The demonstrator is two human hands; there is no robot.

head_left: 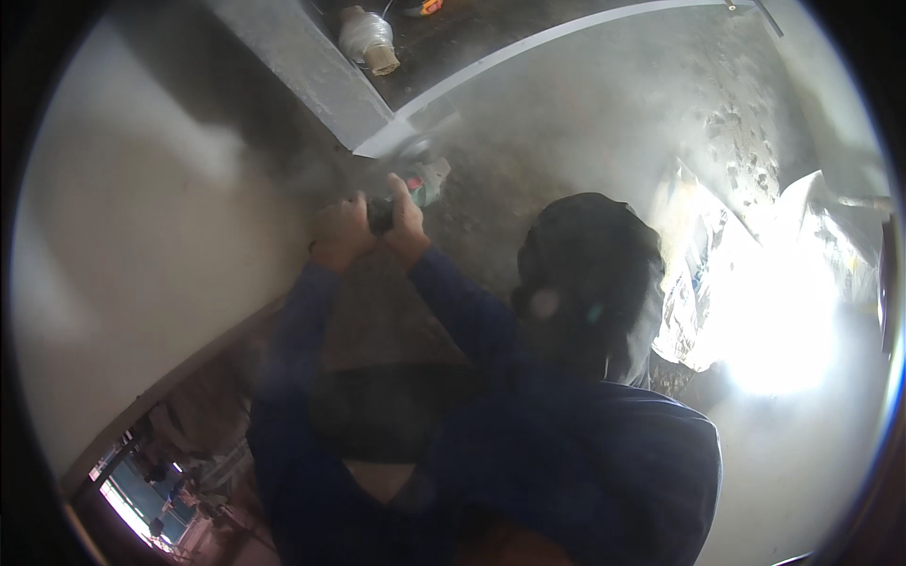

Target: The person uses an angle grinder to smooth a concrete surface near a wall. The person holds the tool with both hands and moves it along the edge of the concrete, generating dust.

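Observation:
Neither of my hands shows in the head view. In front of me a person in a dark blue long-sleeved top (566,443) and a dark head covering (590,269) crouches facing away. Both of that person's hands (373,226) grip a small power grinder (415,184) with a green and red body. The tool is pressed against the edge where the pale wall (142,236) meets a grey ledge (311,66). Thick dust hangs around the tool and blurs it.
A white-wrapped bundle (368,38) lies on the dark surface above the ledge. Crumpled plastic sacks (708,264) lie at the right beside a strong glare (783,340). The rough concrete floor (585,123) is scattered with debris. An opening at lower left (142,491) looks down on a lower level.

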